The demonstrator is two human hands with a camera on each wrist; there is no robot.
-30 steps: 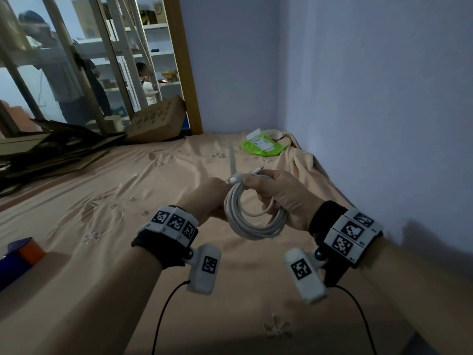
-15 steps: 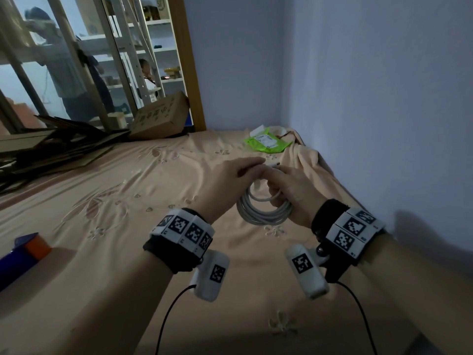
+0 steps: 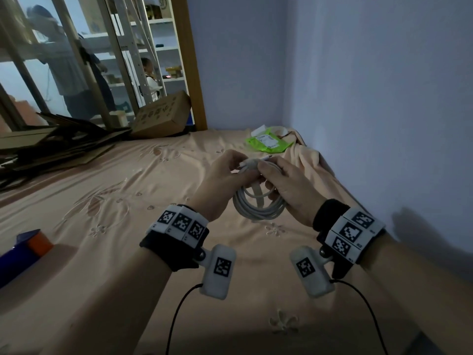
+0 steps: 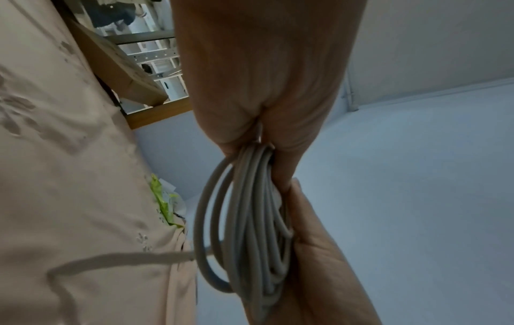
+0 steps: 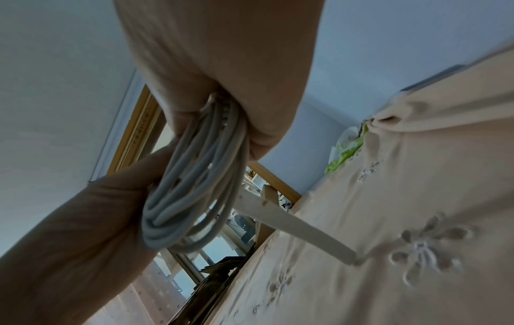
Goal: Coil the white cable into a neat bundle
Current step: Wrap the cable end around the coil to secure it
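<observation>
Centre of frame: the left hand point(image 3: 225, 175) pinched the top of the white cable point(image 3: 258, 206) coil; the right hand point(image 3: 289, 185) clasped the same top from the other side. The loops hung below both grips, above the bedsheet point(image 3: 102, 201) — the free plug end point(image 3: 266, 158) pointing upper right, nearer the right hand.
</observation>
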